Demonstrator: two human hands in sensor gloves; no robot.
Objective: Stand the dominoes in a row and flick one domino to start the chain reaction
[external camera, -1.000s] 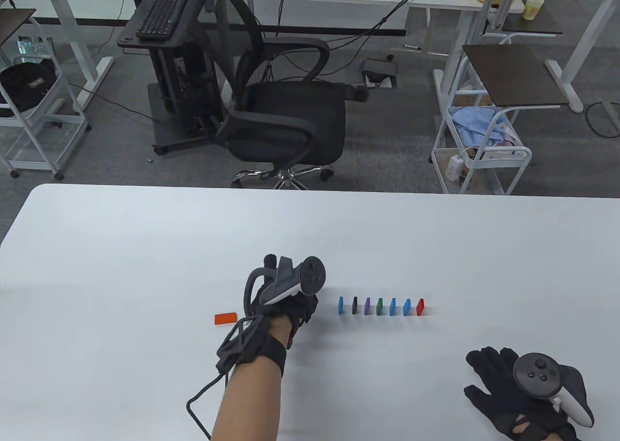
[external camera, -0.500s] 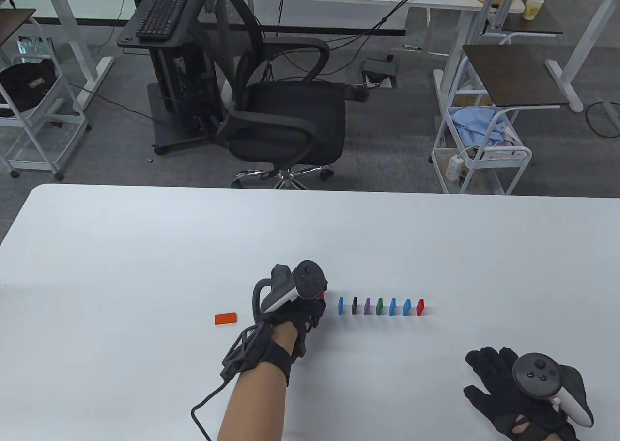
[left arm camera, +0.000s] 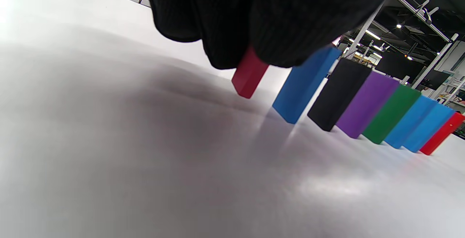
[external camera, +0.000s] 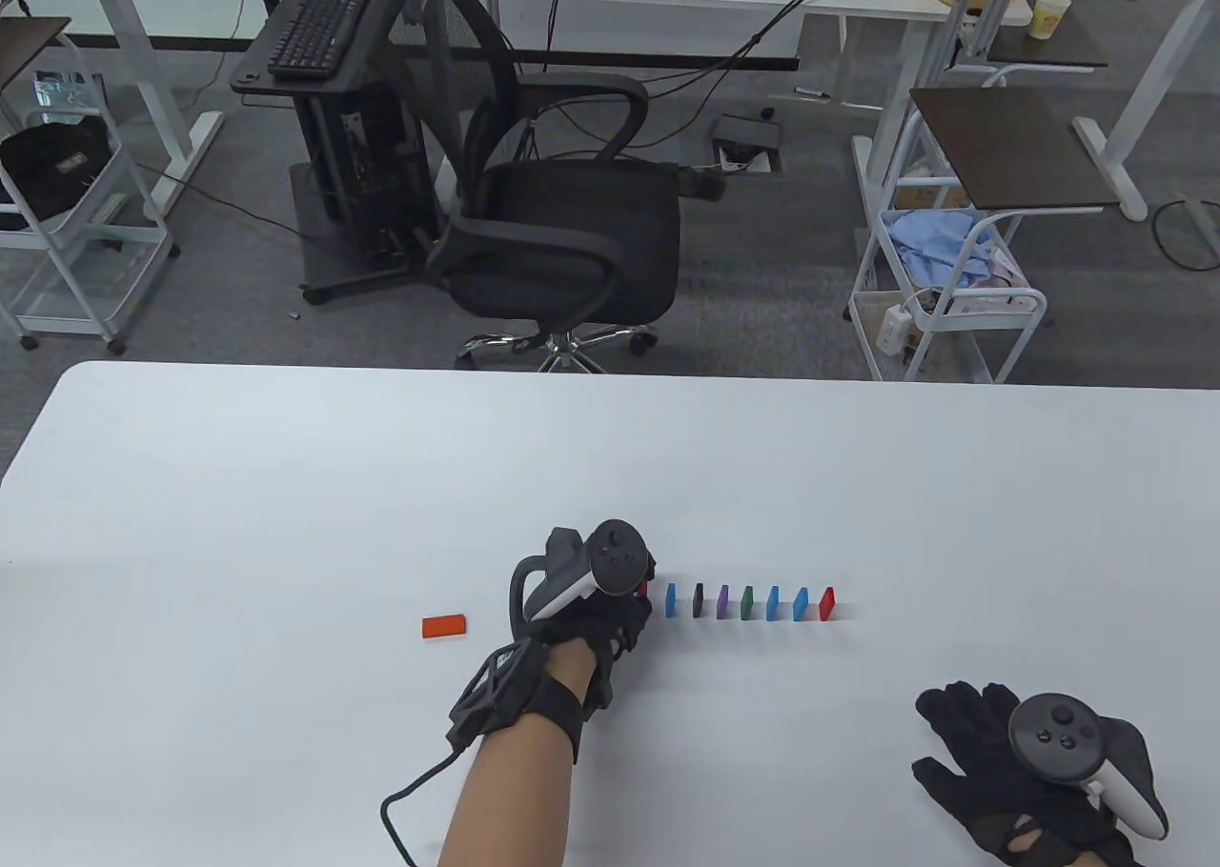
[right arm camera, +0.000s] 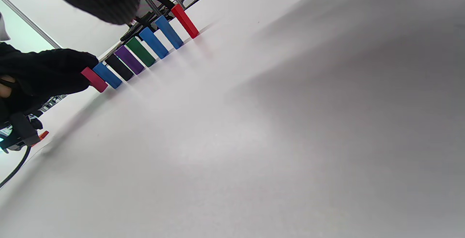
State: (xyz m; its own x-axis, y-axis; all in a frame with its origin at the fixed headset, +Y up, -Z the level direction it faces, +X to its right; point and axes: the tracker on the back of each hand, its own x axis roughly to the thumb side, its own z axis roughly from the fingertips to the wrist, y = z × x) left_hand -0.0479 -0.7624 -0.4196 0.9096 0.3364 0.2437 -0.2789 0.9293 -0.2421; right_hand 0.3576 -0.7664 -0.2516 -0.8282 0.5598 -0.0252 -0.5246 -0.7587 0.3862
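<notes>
Dominoes are standing in a seven-piece row [external camera: 747, 602] on the white table [external camera: 286, 486], running from nine o'clock to three o'clock: blue, black, purple, green, blue, blue, red. At its nine o'clock end the left hand [external camera: 591, 619] is pinching a dark red domino [left arm camera: 249, 73] by its top, just beside the first blue domino [left arm camera: 304, 84], its base hovering slightly off the surface. An orange domino [external camera: 444, 625] is lying flat farther toward nine o'clock. The right hand [external camera: 1010, 772] is resting at five o'clock, fingers spread and holding nothing.
</notes>
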